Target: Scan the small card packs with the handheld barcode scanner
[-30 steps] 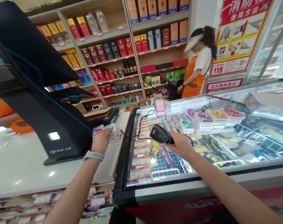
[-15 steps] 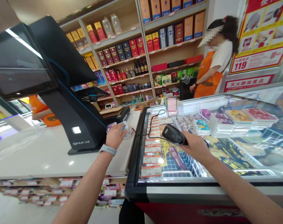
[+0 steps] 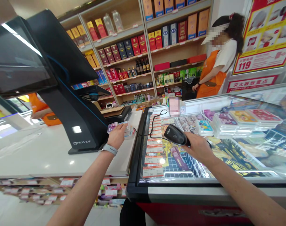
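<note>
We're in a shop, with wooden shelves (image 3: pixel 178 51) of boxed liquor rising at the back, and a co-worker (image 3: pixel 219 61) in an orange apron stands beside them, looking down! Up front, a white table (image 3: pixel 39 153) runs along the left, with a black till terminal (image 3: pixel 79 125) standing on it, and right beside it sits a glass-topped freezer (image 3: pixel 180 190). Inside that freezer, a wire basket (image 3: pixel 187 163) holds stacks of bright packets (image 3: pixel 224 124), with a column of price tags (image 3: pixel 153 171) lined up along the left side.

Now to the action! The right hand (image 3: pixel 196 147) has a black handheld scanner (image 3: pixel 175 135) over the freezer glass, its long axis slanting, nose aimed left toward the other hand. Its fingers (image 3: pixel 188 140) are closed firmly round the grip, and a thin black cable (image 3: pixel 157 117) loops away across the glass. Over at the table's edge, just by the terminal's foot, the left hand (image 3: pixel 116 135), watch (image 3: pixel 109 149) on the wrist, is closed on small pink and blue packets (image 3: pixel 112 127), its fingers (image 3: pixel 122 126) lying across the top. The scanner's nose and the packets are near each other, not touching, with the freezer's rim between them!
</note>
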{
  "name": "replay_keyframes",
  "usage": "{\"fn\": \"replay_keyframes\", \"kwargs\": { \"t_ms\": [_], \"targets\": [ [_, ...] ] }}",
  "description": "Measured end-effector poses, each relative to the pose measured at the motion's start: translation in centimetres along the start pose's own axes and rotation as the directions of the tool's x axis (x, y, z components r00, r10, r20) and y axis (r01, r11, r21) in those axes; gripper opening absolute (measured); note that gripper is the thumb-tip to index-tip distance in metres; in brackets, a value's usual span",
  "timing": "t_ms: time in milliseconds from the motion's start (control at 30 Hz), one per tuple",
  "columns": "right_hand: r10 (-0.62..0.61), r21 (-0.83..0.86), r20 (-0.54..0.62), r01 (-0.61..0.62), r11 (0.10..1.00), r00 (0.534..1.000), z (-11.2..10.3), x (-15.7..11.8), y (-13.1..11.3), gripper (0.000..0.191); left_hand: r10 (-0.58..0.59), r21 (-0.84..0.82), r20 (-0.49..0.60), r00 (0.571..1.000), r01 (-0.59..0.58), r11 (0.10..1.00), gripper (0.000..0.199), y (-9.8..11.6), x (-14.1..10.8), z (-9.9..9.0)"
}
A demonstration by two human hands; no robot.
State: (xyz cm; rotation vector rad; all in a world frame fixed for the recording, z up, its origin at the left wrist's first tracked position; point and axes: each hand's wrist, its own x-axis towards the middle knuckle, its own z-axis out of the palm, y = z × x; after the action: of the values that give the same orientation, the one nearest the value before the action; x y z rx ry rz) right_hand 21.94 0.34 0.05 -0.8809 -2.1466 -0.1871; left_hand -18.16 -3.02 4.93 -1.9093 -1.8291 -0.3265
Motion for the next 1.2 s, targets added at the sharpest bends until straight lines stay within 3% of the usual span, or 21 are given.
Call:
{"fn": "replay_keyframes", "kwargs": {
  "t_ms": [167, 267, 300, 367, 467, 533, 767, 933, 1100, 1200],
  "targets": [
    [-0.024, -0.012, -0.012, 0.024, 1.000, 1.000, 0.2, -0.1, 0.2, 0.025, -0.109, -0.218, -0.187, 0.976, 0.067, 0.974, 0.044, 0.1, -0.4, 0.3],
    [-0.022, -0.020, -0.010, 0.022, 1.000, 1.000, 0.2, -0.1, 0.3, 0.025, -0.348, -0.491, -0.270, 0.898, 0.182, 0.852, 0.038, 0.8, -0.3, -0.1],
    [-0.022, -0.021, -0.008, 0.022, 1.000, 1.000, 0.2, -0.1, 0.3, 0.024, -0.434, -0.613, -0.249, 0.866, 0.207, 0.763, 0.036, 1.2, -0.2, -0.2],
    [-0.028, -0.025, -0.007, 0.028, 0.999, 1.000, 0.2, -0.1, 0.3, 0.024, -0.551, -0.845, -0.127, 0.825, 0.201, 0.495, 0.036, 2.3, 0.1, -0.4],
    [-0.037, -0.026, -0.013, 0.036, 0.999, 0.999, 0.1, 0.0, 0.2, 0.026, -0.555, -0.984, 0.094, 0.827, 0.160, 0.072, 0.041, 4.5, 0.4, -0.6],
    [-0.030, -0.015, -0.011, 0.030, 0.999, 0.999, 0.0, 0.0, 0.1, 0.027, -0.531, -0.981, 0.193, 0.825, 0.174, -0.086, 0.044, 6.0, 0.4, -0.7],
    [-0.009, 0.021, 0.006, 0.009, 1.000, 1.000, -0.2, 0.0, 0.1, 0.032, -0.444, -0.874, 0.426, 0.788, 0.233, -0.426, 0.033, 10.6, 0.4, -0.3],
    [0.000, 0.029, 0.014, -0.001, 1.000, 1.000, -0.2, 0.0, 0.1, 0.031, -0.394, -0.693, 0.607, 0.690, 0.216, -0.688, 0.020, 13.1, 1.5, 0.3],
    [0.012, 0.034, 0.025, -0.012, 0.999, 1.000, -0.4, 0.1, -0.1, 0.029, -0.304, -0.579, 0.686, 0.661, 0.243, -0.778, 0.014, 14.5, 2.3, 1.3],
    [0.013, 0.042, 0.016, -0.013, 0.999, 1.000, -0.6, 0.2, -0.2, 0.029, -0.218, -0.545, 0.686, 0.695, 0.292, -0.786, 0.025, 15.0, 1.9, 1.8]
  ]
}}
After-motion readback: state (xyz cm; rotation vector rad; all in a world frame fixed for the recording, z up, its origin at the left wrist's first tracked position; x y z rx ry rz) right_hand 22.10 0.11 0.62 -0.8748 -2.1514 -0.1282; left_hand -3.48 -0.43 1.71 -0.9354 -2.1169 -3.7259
